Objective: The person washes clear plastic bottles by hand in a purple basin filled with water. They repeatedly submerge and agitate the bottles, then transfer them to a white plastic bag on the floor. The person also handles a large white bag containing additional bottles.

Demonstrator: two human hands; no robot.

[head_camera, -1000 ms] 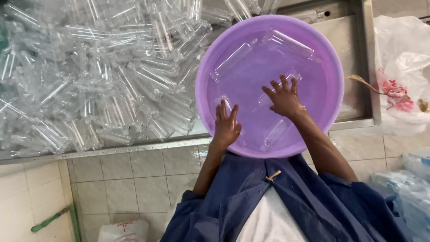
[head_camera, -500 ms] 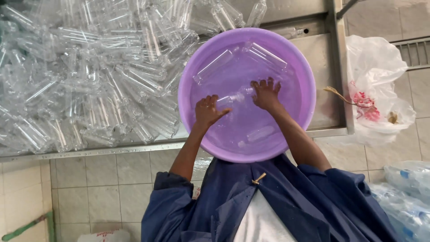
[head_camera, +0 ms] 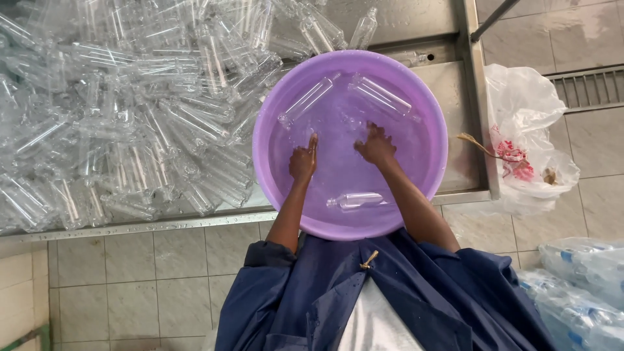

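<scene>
Inside purple basin point(head_camera: 273, 117): both hands in water, three clear bottles afloat.
Left hand point(head_camera: 303, 161) loosely curled, index finger out, grasping nothing; right hand point(head_camera: 376, 147) spread, empty. Nearest bottle point(head_camera: 359, 200) lies crosswise toward the body, behind the fingertips, closer to right wrist.

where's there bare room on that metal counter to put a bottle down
Bare steel shows only right of the purple basin, up to the counter edge, and a strip behind it. Left of the basin the pile of clear bottles covers everything. Both hands, left hand and right hand, are in the basin.
</scene>
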